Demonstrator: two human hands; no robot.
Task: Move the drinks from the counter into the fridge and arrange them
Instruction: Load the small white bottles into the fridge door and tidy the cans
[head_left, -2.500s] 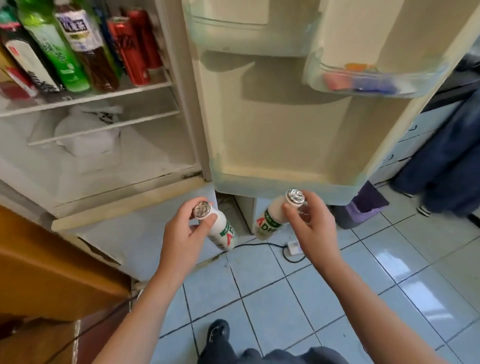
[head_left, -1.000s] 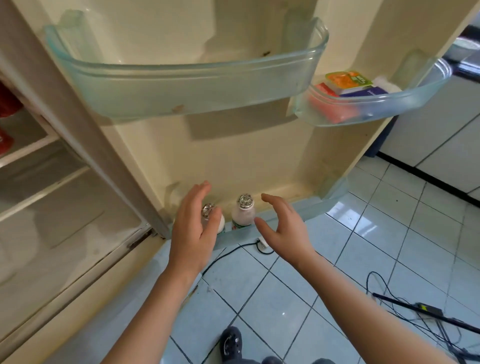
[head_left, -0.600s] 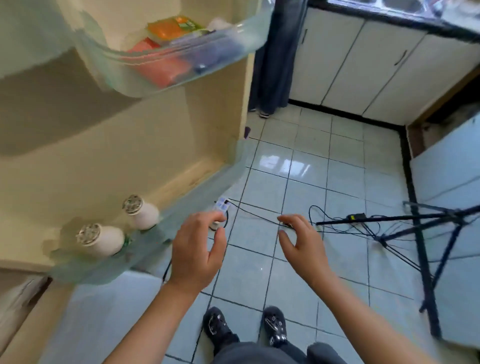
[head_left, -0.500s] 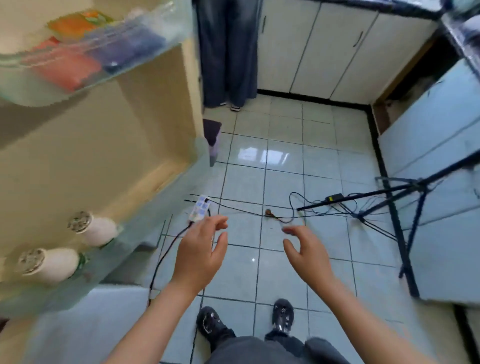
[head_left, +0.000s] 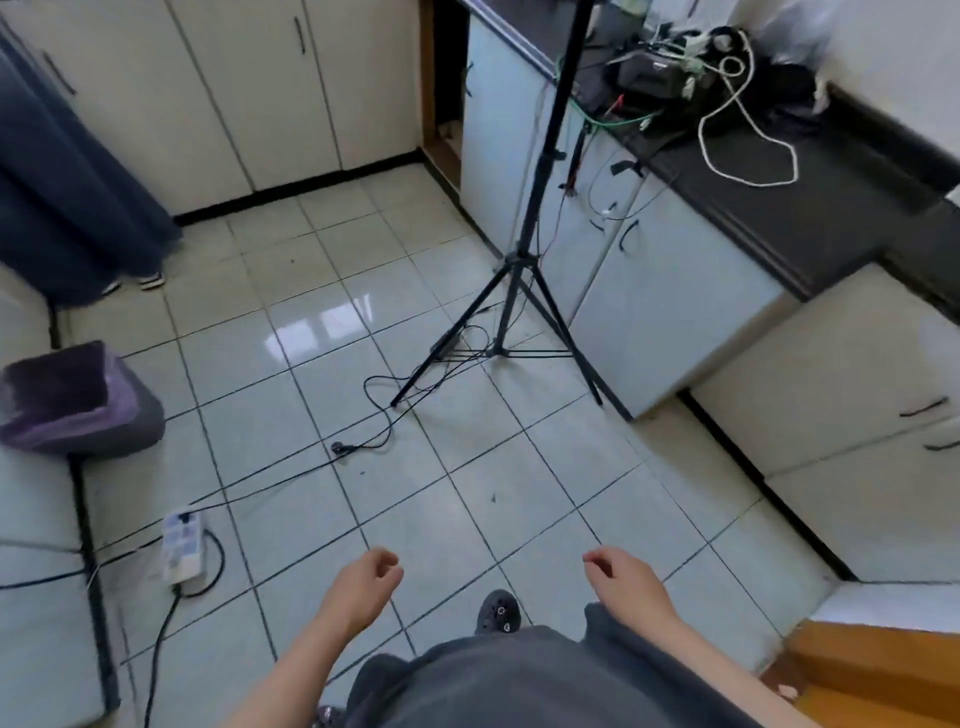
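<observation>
Left hand (head_left: 363, 590) and right hand (head_left: 626, 584) hang empty, fingers (head_left: 388, 565) loosely curled; floor cable (head_left: 338, 447) and tripod legs (head_left: 452, 332) could trip a walk to the worktop (head_left: 779, 208).

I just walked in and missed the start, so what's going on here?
A person stands on the pale tiled floor, looking down. The left hand and right hand are both empty, fingers loosely curled, held low in front of the body. No drink or fridge shows in this view. Ahead stands a black tripod stand; thin black cables trail across the tiles, and a white power strip lies at the left. A dark countertop on the right carries a looped white cord.
</observation>
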